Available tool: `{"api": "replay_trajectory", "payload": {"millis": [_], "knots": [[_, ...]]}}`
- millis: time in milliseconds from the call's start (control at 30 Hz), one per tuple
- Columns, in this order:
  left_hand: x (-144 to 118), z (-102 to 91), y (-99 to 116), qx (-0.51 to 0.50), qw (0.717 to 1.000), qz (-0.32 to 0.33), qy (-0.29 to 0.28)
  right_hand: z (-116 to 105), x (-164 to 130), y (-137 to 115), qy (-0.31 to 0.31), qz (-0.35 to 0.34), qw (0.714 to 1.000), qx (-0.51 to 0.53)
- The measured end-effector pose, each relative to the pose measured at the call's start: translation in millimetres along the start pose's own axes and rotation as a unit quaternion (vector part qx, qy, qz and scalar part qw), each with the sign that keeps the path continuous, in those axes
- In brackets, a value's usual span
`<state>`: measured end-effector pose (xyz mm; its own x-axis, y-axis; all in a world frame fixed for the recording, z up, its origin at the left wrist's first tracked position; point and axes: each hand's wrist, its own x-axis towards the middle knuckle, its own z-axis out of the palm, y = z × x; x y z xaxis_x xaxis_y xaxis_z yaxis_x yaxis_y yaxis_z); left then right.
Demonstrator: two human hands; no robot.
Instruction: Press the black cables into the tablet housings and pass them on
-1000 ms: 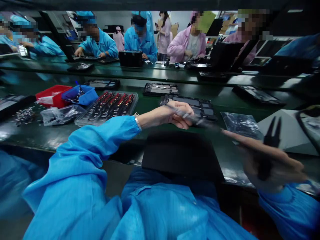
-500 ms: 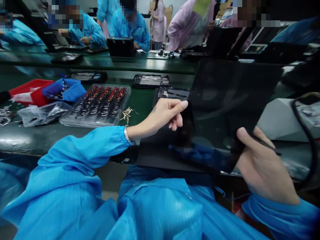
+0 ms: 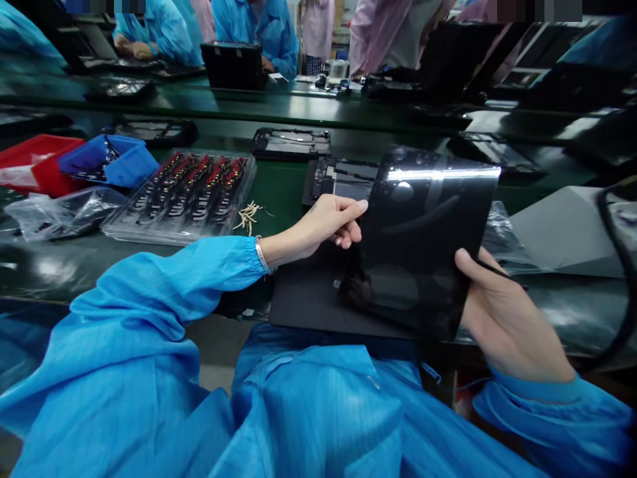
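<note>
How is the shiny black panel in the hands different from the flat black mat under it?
The panel is glossy and mirrors a bright strip of light; the mat is dull and reflects nothing. The panel is tilted up, held by the left hand at its left edge and the right hand at its right edge; the mat lies flat on the bench, untouched. Both are black, thin and roughly rectangular.

Nothing could be read — no text, label, brand or number showed on any item or on the bench (image 3: 279, 192).
</note>
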<state>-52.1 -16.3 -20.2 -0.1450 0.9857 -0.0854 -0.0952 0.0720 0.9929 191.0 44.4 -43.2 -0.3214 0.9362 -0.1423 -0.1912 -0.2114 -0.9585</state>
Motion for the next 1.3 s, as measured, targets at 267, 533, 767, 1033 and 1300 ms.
{"api": "replay_trajectory", "payload": {"millis": [267, 533, 767, 1033, 1300], "knots": [[2.3, -1.4, -1.0, 0.003, 1.000, 0.005, -0.002, -0.3, 0.7, -0.3, 0.013, 0.015, 1.000, 0.008], [-1.2, -1.6, 1.7, 0.013, 1.000, 0.023, -0.012, 1.6, -5.2, 2.5, -0.005, -0.010, 1.000, 0.002], [-1.8, -2.2, 10.5, 0.051, 0.996, 0.061, -0.048, 9.7, -28.7, 10.5, 0.001, -0.060, 0.998, 0.012], [-2.0, -3.2, 14.3, 0.078, 0.995, 0.043, -0.040, 11.8, -28.0, 10.5, 0.021, 0.006, 0.998, 0.054], [-3.7, -5.1, 11.9, 0.081, 0.995, 0.042, -0.041, 11.6, -28.3, 14.3, 0.020, 0.010, 0.998, 0.051]]}}
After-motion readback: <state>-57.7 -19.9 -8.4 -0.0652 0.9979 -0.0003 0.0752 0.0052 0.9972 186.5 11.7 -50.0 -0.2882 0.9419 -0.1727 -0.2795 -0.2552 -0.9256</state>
